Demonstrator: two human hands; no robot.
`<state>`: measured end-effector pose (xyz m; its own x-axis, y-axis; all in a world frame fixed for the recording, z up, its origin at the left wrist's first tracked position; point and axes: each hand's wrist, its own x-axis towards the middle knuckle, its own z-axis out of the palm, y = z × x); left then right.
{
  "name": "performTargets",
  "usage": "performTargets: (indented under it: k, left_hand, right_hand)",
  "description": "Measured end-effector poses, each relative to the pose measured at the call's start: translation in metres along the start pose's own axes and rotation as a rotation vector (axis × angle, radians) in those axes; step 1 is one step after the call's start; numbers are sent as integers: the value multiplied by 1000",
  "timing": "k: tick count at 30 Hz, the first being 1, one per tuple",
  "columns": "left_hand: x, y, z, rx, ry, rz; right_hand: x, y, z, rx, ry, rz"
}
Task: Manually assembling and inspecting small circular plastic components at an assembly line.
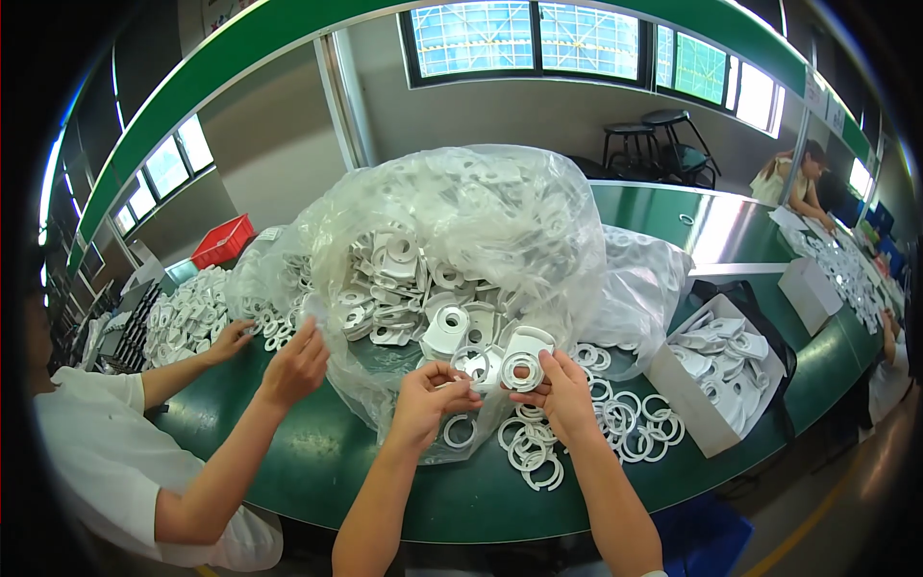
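Note:
My right hand grips a white plastic part with a rounded end and a round hole, tilted up above the table. Close beside it, my left hand is closed, thumb and fingers pinching what looks like a white ring. Just behind both hands, a big clear plastic bag spills many similar white parts. Loose white rings lie heaped by my right forearm, and a single ring rests on the bag's edge near my left wrist.
An open carton of white parts stands at the right on the green table. At the left, a co-worker's hands work near another pile of parts and a red bin. Another person sits far right.

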<state>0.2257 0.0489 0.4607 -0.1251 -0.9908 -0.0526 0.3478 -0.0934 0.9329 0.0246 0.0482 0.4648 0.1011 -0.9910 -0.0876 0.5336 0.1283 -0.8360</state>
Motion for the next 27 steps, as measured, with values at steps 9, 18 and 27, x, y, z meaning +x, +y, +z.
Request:
performTargets:
  k: [9, 18, 27]
  left_hand:
    - [-9, -4, 23, -64, -41, -34]
    - [-15, -8, 33, 389, 74, 52]
    - [-12, 2, 16, 923, 132, 537]
  right_hand:
    - [-3, 7, 1, -54, -40, -100]
    - [-2, 7, 1, -129, -98, -78]
    - [-1, 9, 1, 67, -146, -22]
